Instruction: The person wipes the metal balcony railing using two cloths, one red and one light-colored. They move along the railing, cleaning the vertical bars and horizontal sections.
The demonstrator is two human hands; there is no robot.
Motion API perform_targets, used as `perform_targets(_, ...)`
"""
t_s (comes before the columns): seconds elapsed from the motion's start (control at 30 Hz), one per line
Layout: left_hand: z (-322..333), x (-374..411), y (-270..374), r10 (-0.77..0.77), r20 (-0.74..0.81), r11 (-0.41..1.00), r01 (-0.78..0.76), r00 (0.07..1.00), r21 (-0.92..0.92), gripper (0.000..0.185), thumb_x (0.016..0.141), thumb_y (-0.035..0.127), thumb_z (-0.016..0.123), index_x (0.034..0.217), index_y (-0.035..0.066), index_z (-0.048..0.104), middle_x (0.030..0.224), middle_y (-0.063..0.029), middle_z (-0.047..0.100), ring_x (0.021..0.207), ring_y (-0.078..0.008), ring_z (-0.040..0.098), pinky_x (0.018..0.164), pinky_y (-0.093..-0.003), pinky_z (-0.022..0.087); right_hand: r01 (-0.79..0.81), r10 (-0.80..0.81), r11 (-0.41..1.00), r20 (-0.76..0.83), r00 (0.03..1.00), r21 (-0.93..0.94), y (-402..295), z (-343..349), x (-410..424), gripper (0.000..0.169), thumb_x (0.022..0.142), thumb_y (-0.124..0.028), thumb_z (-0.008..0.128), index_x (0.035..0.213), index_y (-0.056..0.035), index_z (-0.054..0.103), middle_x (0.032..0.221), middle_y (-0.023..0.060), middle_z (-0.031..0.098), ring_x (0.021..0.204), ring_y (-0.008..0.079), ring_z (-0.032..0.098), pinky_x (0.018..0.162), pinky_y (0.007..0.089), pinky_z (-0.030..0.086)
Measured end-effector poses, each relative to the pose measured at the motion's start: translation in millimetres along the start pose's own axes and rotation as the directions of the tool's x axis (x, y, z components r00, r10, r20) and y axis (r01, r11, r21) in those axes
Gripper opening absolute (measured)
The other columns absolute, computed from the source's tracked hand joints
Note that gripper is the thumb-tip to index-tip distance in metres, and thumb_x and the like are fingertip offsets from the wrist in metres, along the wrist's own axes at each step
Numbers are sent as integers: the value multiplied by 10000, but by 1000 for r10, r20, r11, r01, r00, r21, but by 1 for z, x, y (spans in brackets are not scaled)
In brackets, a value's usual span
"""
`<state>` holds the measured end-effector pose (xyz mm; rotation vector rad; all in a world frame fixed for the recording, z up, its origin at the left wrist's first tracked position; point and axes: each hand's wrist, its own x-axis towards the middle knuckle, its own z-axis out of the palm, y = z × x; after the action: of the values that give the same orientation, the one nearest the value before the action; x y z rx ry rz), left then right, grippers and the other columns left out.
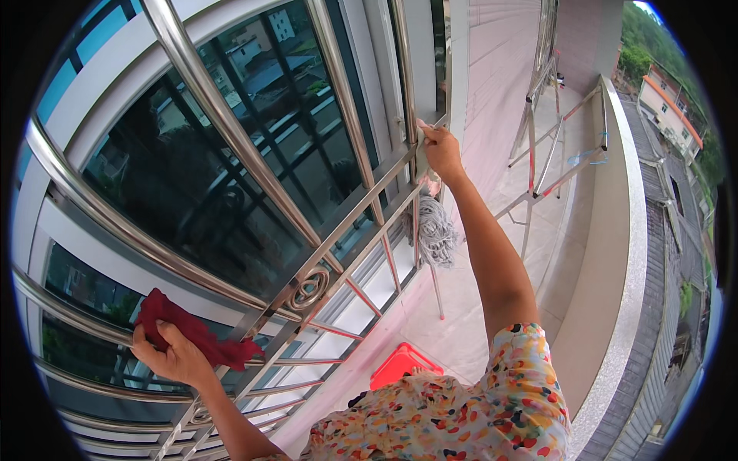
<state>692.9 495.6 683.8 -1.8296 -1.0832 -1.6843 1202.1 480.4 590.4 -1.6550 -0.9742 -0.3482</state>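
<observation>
A dark red cloth [202, 340] is bunched in my left hand [173, 354], which grips it against a stainless steel bar [81, 311] of the window grille. One end of the cloth drapes to the right over the neighbouring bars. My right hand [443, 152] is raised at the grille's far side edge, fingers closed on a pale cloth [422, 155] beside the end upright [405, 69]. Between the hands runs a flat double crossbar [369, 199] with a ring ornament [308, 287]. Behind the grille is dark, reflective window glass [230, 173].
A grey string mop head [435, 230] hangs below my right hand. Underfoot is a red plastic stool [403, 366] on the tiled floor [450, 340]. Metal folding rack frames [530, 155] stand farther along the balcony. A parapet [620, 276] borders the right side, with rooftops [651, 253] beyond.
</observation>
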Motion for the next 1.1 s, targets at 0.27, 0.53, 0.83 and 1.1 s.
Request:
perform_targets(0.27, -4, 0, -6, 23, 16, 999, -23, 1000, 32, 206, 859, 149, 552, 1026, 34, 519, 944, -131, 525, 848, -228, 495, 705, -315, 435, -822, 320, -13, 782, 535, 569, -42, -17, -128, 244, 844, 53, 444, 1041, 51, 587, 977, 134, 610, 886, 220, 595, 804, 341, 487)
perform_targets(0.53, -4, 2, -1, 15, 9, 1000, -15, 1000, 11, 207, 854, 154, 556, 1024, 43, 519, 938, -124, 527, 833, -222, 497, 686, -310, 432, -494, 441, -328, 593, 674, 805, -60, -4, -171, 298, 879, -76, 495, 1176, -48, 492, 1080, 77, 579, 957, 197, 574, 839, 345, 482)
perform_targets(0.83, -2, 5, 2, 46, 11, 999, -46, 999, 7, 194, 855, 145, 555, 1011, 42, 504, 883, -96, 506, 780, -187, 466, 674, -282, 393, 97, -86, 995, 246, 966, -32, -62, 53, -201, 480, 704, 109, 543, 1175, 31, 494, 903, 171, 455, 806, 309, 511, 711, 340, 445)
perform_targets(1.1, -2, 2, -1, 41, -6, 999, -41, 999, -6, 176, 859, 141, 549, 989, 30, 504, 814, -62, 487, 711, -139, 419, 617, -252, 362, 71, -44, 997, 518, 855, -33, -81, 46, -198, 496, 668, 69, 559, 1160, 15, 523, 914, 208, 499, 810, 363, 557, 724, 385, 474)
